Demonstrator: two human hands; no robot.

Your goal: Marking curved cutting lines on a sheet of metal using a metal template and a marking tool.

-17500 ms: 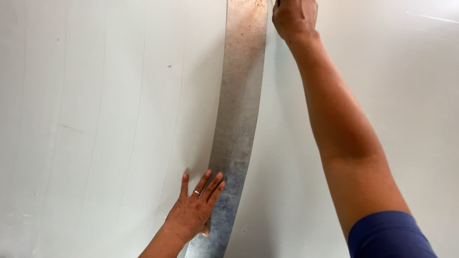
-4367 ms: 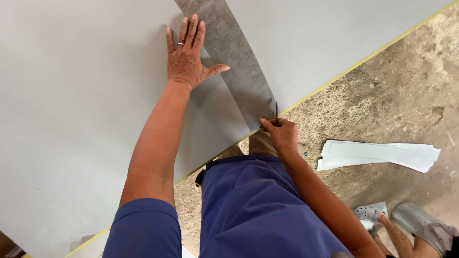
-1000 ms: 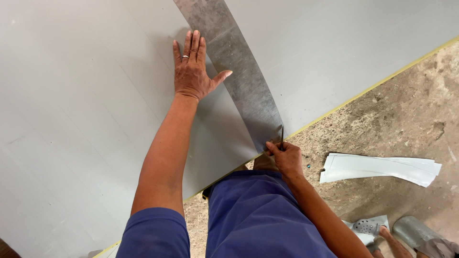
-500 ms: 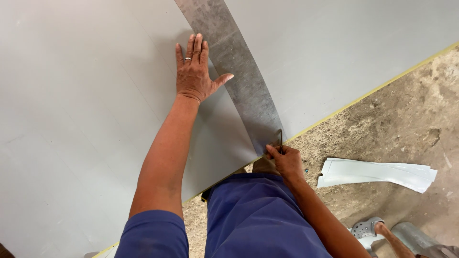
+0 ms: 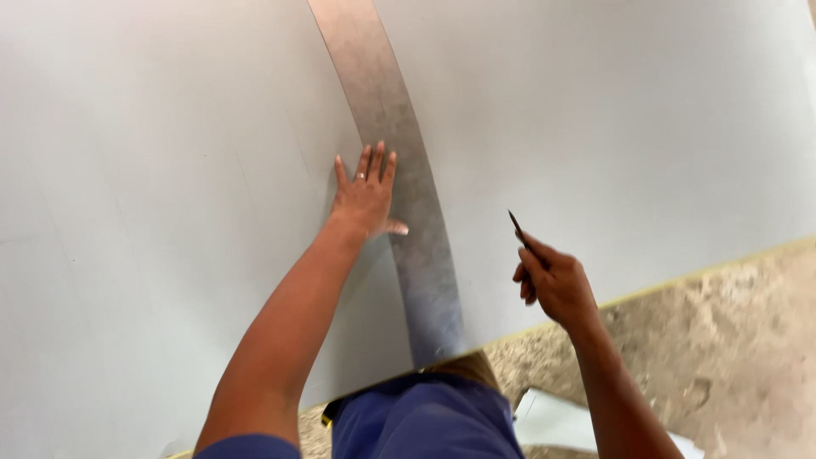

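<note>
— Tell me first about your hands; what does each one do?

— My left hand (image 5: 365, 197) lies flat and spread wide on the big grey sheet (image 5: 170, 187); the fingers point away from me, and there is a ring on one finger; the thumb reaches to the side and touches the edge of the long metal strip (image 5: 399, 170). My right hand (image 5: 554, 285) is closed around a thin dark tool (image 5: 518, 229); the hand is lifted a little to the right of the strip, and the tip of the tool points up and away from me; I cannot tell if it is a pencil or a small blade.

— And the metal strip, where is it?

— It lies on the grey sheet between my two hands; it runs from the top of the view down to the near edge of the sheet, and it bends a little like a curve; its near end stops at that edge, just in front of my blue clothing (image 5: 425, 421).

— What is around the sheet?

— On the right, beyond the yellowish border of the sheet, there is a rough concrete floor (image 5: 722, 340); on this floor, near my right forearm, lies a piece of white paper (image 5: 552, 421).
</note>
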